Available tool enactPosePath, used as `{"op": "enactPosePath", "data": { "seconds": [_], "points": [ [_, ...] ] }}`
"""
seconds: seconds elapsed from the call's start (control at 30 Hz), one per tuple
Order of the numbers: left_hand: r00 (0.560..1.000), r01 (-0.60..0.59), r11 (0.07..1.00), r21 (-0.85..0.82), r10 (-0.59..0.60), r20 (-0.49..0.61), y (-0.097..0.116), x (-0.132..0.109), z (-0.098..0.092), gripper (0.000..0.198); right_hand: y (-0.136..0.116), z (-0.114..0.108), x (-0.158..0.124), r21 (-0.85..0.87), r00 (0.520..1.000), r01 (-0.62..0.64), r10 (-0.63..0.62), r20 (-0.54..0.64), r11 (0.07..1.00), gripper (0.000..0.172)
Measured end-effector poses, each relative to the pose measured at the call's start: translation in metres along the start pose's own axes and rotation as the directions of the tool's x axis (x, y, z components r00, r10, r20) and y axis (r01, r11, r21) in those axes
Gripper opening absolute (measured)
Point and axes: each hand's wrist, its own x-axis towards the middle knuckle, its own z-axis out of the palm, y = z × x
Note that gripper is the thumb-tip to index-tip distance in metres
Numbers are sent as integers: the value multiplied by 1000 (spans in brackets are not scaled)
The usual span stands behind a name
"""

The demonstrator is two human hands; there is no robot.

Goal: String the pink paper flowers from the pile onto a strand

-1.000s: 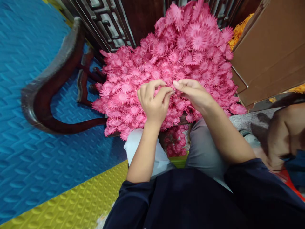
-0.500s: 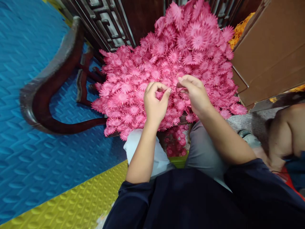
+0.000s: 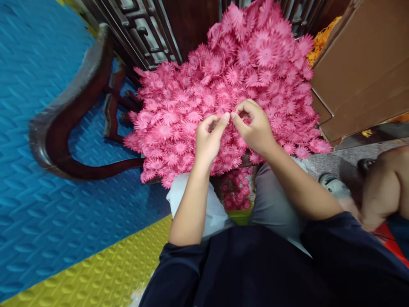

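A big heap of pink fabric flowers [image 3: 230, 81] is piled on a dark wooden chair [image 3: 67, 128] in front of me. My left hand [image 3: 209, 138] and my right hand [image 3: 254, 128] hover over the near side of the heap, fingertips meeting in a pinch. Both hands are closed on something small and pink that I cannot make out against the flowers. My grey trousers [image 3: 271, 200] and dark sleeves fill the bottom of the view.
Blue foam mats [image 3: 47, 213] cover the floor at left, a yellow mat [image 3: 105, 268] nearer me. A brown cardboard box [image 3: 361, 68] stands at right. Another person's limb [image 3: 383, 187] is at the right edge. More pink flowers [image 3: 234, 192] lie under the chair.
My hands parted briefly, then came together again; both pinches now touch at the fingertips, slightly higher on the heap. The other person's limb has shifted lower right.
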Motion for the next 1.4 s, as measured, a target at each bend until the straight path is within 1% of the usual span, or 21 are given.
{"op": "enactPosePath", "data": {
  "seconds": [0.13,0.33,0.43,0.5,0.57,0.63,0.73,0.83,0.9,0.93,0.97,1.0,1.03,1.07,1.1,1.13,1.2,1.27,1.33,1.4],
  "points": [
    [994,112,989,-95,-113,1,1,2,-2,15,1,-2,-1,-69,997,55,-52,49,996,11],
    [985,175,980,-99,-175,14,0,4,-2,20,-1,-3,-3,-149,986,124,-105,132,981,10],
    [963,266,950,-166,-268,11,1,4,-2,16,-2,-3,-3,-139,985,132,-114,133,981,14],
    [950,302,925,-231,-311,-4,3,5,-3,14,-3,-3,-3,-107,987,127,-115,115,986,19],
    [945,303,908,-290,-325,-30,4,5,-3,14,-4,-4,-2,-59,992,107,-102,80,993,23],
    [947,277,906,-320,-314,-68,4,5,-2,17,-4,-4,-2,-1,998,57,-57,36,998,26],
    [954,196,926,-323,-256,-155,2,5,1,23,-5,-1,-3,128,998,-58,61,-22,990,29],
    [944,105,947,-303,-191,-270,-1,4,6,28,-6,6,-6,288,978,-184,204,-41,940,30],
    [936,74,960,-269,-160,-313,-2,4,7,30,-4,9,-6,393,945,-297,326,-6,870,29],
    [927,67,964,-255,-155,-340,-2,4,6,31,-2,8,-5,445,917,-363,399,16,819,27],
    [910,61,967,-248,-156,-385,0,5,3,31,1,6,-2,494,878,-428,478,29,757,24],
    [883,53,967,-248,-161,-440,2,6,-2,31,4,2,2,545,827,-483,562,26,685,21],
    [847,41,966,-254,-169,-504,4,8,-9,31,8,-3,7,593,765,-519,644,2,615,18],
    [809,26,965,-261,-174,-561,7,10,-16,32,12,-10,12,636,693,-535,719,-46,556,15],
    [805,17,960,-278,-178,-566,9,12,-24,32,16,-16,17,676,623,-530,776,-99,512,14],
    [816,14,956,-294,-181,-549,10,14,-31,31,21,-21,21,687,613,-522,783,-109,505,14],
    [834,-2,967,-256,-140,-534,10,17,-40,29,28,-26,24,657,651,-564,759,-20,501,10],
    [876,6,979,-203,-104,-471,5,18,-41,27,34,-23,21,584,709,-606,699,89,540,4],
    [927,12,987,-161,-72,-369,-1,18,-35,33,36,-15,14,504,772,-599,616,158,622,13],
    [961,10,990,-138,-48,-273,-5,16,-28,39,33,-6,8,445,831,-549,520,197,707,25]
  ]
}}
